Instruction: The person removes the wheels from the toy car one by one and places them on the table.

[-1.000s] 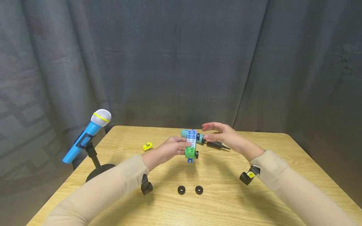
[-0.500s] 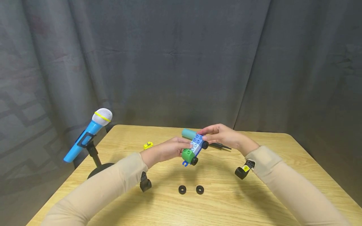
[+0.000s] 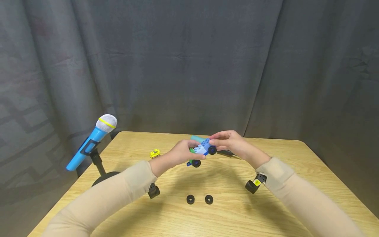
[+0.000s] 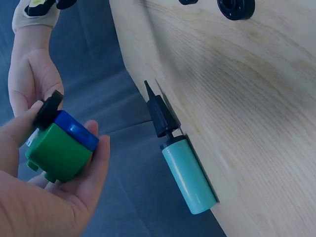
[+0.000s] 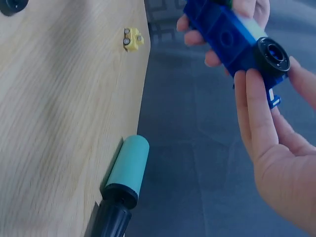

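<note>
On the table [image 3: 266, 210], two wheels [image 3: 199, 199] lie nearest the person; beyond them the pump [image 4: 187, 173], the small car [image 3: 154, 153] to its left.

On the wooden table [image 3: 266, 210] I see two loose black wheels [image 3: 190, 199] [image 3: 209, 199] side by side near the front edge, and a small yellow toy car [image 3: 154, 153] further back at left. A teal pump [image 4: 189, 175] with a black nozzle lies at the far edge. A blue toy microphone [image 3: 90, 141] stands tilted on a black stand at the table's left corner, before a grey curtain [image 3: 189, 59].
</note>
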A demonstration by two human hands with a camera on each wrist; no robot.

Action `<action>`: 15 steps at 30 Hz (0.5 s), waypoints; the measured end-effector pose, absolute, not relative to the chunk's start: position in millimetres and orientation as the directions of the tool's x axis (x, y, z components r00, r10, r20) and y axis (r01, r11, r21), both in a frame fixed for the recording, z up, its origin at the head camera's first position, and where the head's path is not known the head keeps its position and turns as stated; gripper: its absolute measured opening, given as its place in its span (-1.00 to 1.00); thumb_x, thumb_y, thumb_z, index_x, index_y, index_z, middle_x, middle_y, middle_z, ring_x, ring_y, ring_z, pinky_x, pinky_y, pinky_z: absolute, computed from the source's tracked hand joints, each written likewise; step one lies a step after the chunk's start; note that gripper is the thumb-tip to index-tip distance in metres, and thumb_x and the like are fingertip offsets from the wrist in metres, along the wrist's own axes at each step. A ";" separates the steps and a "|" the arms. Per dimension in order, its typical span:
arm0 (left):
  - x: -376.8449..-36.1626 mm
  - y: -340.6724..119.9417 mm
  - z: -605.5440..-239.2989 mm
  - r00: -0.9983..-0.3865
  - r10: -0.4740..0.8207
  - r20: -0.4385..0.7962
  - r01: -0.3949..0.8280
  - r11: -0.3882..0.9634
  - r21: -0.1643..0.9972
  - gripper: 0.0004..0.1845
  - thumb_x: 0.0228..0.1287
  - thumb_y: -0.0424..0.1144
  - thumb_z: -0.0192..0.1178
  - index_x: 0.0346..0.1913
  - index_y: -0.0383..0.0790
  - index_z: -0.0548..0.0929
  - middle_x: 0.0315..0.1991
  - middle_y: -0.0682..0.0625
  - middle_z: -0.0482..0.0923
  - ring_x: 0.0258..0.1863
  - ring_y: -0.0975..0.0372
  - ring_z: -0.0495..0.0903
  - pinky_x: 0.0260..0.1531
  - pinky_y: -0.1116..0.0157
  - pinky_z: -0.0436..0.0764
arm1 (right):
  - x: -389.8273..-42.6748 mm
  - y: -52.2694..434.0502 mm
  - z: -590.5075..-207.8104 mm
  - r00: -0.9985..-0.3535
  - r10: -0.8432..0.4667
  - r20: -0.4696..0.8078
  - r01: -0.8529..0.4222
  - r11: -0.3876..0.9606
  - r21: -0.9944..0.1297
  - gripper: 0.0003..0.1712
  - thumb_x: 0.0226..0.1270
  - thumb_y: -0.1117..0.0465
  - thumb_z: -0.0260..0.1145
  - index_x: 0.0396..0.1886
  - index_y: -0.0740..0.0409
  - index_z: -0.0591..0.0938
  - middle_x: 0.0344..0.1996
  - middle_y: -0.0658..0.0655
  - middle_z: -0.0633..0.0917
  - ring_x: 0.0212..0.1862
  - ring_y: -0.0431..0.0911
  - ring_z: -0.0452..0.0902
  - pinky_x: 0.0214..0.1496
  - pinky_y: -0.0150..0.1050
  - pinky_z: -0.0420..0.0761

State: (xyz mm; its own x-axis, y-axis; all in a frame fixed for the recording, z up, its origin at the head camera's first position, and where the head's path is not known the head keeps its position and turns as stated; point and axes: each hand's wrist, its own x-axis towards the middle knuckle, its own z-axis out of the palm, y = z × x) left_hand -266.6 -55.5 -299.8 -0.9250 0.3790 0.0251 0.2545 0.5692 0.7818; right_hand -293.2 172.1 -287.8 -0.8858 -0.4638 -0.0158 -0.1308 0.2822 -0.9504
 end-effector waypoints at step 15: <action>-272.6 -60.7 -307.0 -0.945 0.321 0.059 0.224 0.508 0.832 -0.40 0.21 -0.06 0.36 0.25 -0.27 0.52 0.06 -0.14 0.62 -0.09 0.17 0.65 -0.08 0.23 0.61 | -272.1 161.3 -293.3 -0.867 -0.483 -0.122 0.024 0.205 -0.978 -0.39 0.47 -0.03 0.14 0.06 0.53 0.44 -0.28 0.22 0.74 -0.22 0.00 0.74 0.00 -0.04 0.64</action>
